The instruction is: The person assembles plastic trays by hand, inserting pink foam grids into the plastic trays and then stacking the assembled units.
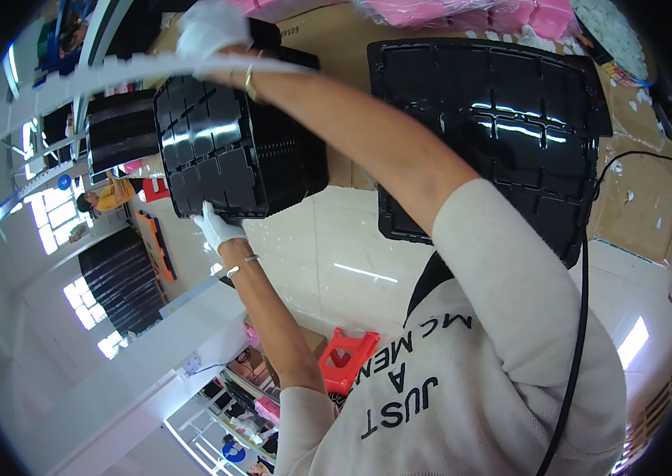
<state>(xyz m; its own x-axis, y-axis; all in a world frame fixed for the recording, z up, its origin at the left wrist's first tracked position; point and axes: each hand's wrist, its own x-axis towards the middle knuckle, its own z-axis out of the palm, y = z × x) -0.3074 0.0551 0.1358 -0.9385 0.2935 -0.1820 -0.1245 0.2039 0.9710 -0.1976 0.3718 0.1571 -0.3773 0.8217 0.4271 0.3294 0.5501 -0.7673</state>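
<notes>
A thick stack of nested black plastic trays point(207, 151) stands tilted on edge at the left, its many rims showing along its right side. My left hand point(220, 228), in a white glove, grips the near lower edge of this stack. Across its far end reaches my right hand point(213, 32), also gloved in white; it is blurred and its fingers cannot be made out. To the right, another black ribbed tray point(431, 95) lies on the cardboard-covered table, partly hidden by my right forearm.
Pink plastic-wrapped bundles point(470, 12) lie along the far edge, beside a clear bag of white pieces point(612, 40). A black cable point(584, 301) hangs down on the right. Near my left elbow is a red plastic stool point(349, 353). Another person point(112, 194) is in the left background.
</notes>
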